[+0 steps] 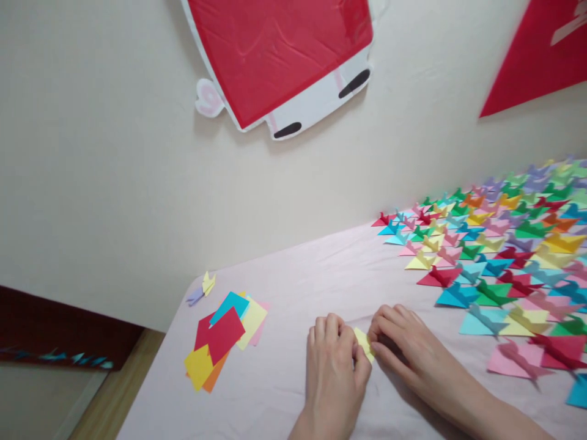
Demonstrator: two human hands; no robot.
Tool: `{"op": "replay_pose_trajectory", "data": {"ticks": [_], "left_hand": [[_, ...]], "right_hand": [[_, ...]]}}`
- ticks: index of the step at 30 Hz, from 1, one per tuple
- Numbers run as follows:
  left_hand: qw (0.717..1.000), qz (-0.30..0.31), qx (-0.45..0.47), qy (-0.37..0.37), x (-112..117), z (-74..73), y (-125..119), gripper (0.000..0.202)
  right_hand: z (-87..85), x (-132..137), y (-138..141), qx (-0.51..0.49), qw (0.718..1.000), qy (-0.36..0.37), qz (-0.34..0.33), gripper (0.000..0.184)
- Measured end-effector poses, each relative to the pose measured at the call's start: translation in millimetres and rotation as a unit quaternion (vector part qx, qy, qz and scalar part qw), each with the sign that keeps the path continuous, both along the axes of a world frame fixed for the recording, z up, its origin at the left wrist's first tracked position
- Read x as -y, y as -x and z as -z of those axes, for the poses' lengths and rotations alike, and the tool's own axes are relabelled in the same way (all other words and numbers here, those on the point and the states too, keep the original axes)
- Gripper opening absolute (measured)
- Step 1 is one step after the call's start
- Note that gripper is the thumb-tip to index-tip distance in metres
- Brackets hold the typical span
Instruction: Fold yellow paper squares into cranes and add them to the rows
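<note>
A small piece of pale yellow folded paper (364,344) lies between my two hands, low over the pale pink sheet (275,409). My left hand (334,366) has its thumb and forefinger closed on the paper's left edge. From the other side, my right hand (408,342) pinches the right edge with its fingers curled. Much of the paper is hidden by fingers, so its exact fold is unclear. Left of my hands lies a loose pile of coloured paper squares, with a red square (227,335) and a yellow square (199,367) on top.
Rows of folded paper cranes (498,293) cover the right side of the sheet. A pale yellow folded piece (208,283) and a purple one (195,297) sit at the far left corner. Behind the bed rises a white wall (114,171) with a red cartoon decoration (284,49).
</note>
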State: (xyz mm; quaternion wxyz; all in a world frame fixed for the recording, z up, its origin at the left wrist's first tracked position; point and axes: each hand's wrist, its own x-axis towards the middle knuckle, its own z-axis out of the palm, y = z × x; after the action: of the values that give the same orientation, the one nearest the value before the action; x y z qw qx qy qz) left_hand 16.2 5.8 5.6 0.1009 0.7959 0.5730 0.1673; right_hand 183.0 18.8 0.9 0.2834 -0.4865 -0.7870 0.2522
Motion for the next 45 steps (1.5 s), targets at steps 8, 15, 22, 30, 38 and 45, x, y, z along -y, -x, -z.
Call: {"op": "replay_pose_trajectory", "data": {"ticks": [8,15,22,30,38,45], "left_hand": [[1.0,-0.005,-0.025,0.015,-0.4,0.6,-2.5,0.02],[0.999,-0.008,-0.052,-0.01,-0.6,6.4,-5.5,0.021],[0.998,-0.009,-0.062,-0.018,-0.3,7.8,-5.7,0.021],[0.999,-0.016,-0.035,-0.014,1.8,4.5,-4.7,0.021],[0.999,-0.022,-0.014,-0.02,3.7,3.2,-5.1,0.02],[1.0,-0.026,0.012,-0.004,3.5,1.9,-2.2,0.018]], "right_hand": [[-2.0,0.4,3.0,0.022,1.0,0.004,0.013,0.017],[0.4,1.0,7.0,0.031,0.999,-0.015,0.033,0.016],[2.1,2.1,7.3,0.034,0.999,-0.008,0.038,0.016],[2.3,0.5,6.1,0.033,0.999,-0.012,0.039,0.016],[6.7,0.5,0.3,0.006,1.0,-0.002,0.021,0.018],[5.2,1.6,1.5,0.013,1.0,0.002,0.028,0.016]]}}
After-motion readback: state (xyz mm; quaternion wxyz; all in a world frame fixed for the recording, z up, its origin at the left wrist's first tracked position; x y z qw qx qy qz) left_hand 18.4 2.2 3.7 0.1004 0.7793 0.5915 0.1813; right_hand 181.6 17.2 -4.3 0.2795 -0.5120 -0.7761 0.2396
